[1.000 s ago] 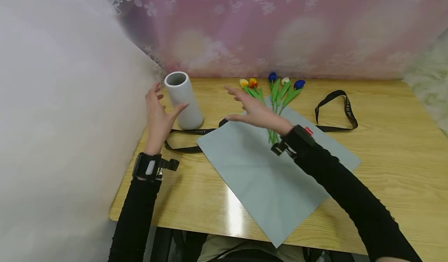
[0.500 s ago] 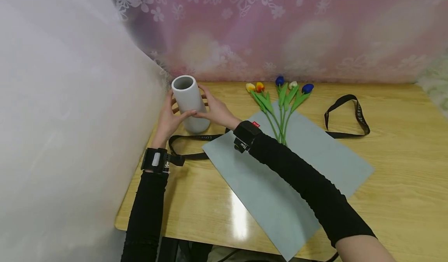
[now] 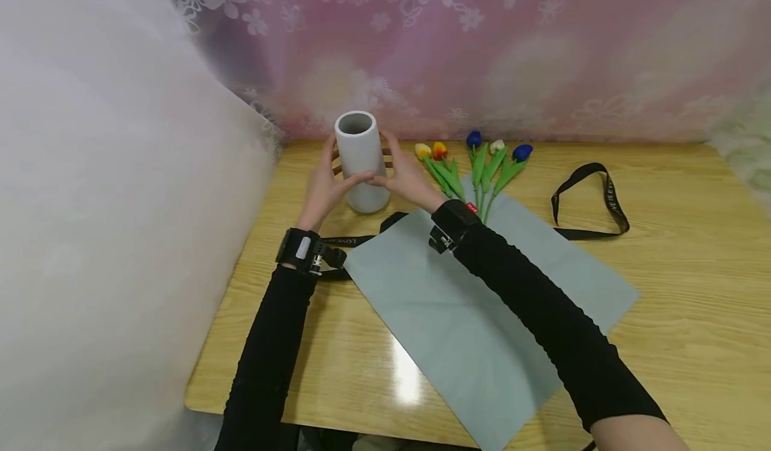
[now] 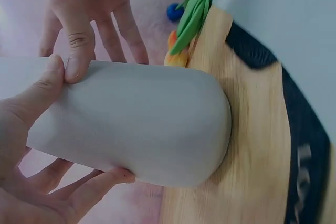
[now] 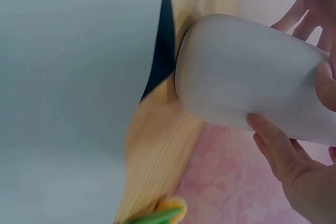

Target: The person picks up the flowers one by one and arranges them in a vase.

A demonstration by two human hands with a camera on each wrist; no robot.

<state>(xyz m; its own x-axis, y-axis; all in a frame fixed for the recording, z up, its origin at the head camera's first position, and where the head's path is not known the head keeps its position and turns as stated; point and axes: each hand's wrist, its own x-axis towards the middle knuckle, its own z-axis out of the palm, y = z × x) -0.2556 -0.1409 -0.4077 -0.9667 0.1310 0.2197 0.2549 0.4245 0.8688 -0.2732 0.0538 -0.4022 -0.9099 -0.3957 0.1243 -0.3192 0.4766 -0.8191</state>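
Note:
A white cylindrical vase [image 3: 363, 163] stands upright at the back left of the table, its round mouth facing up. My left hand [image 3: 323, 189] grips its left side and my right hand [image 3: 411, 175] its right side. The two thumbs meet at the front of the vase, while the other fingers reach round the back, partly hidden. In the left wrist view the vase [image 4: 142, 121] lies between both hands. Its base is at the wood in the right wrist view; whether it touches cannot be told.
Grey-blue wrapping paper [image 3: 446, 317] lies in front, tulips [image 3: 490, 170] with blue, white and orange-yellow heads on its back corner. A black printed ribbon [image 3: 593, 233] runs under the paper, looping out at both sides. A white sheet [image 3: 108, 203] hangs left, a pink floral curtain [image 3: 421, 56] behind.
Both hands came from apart to either side of the vase and took hold of it. Since then the vase has moved right, nearer the tulips, with both hands on it.

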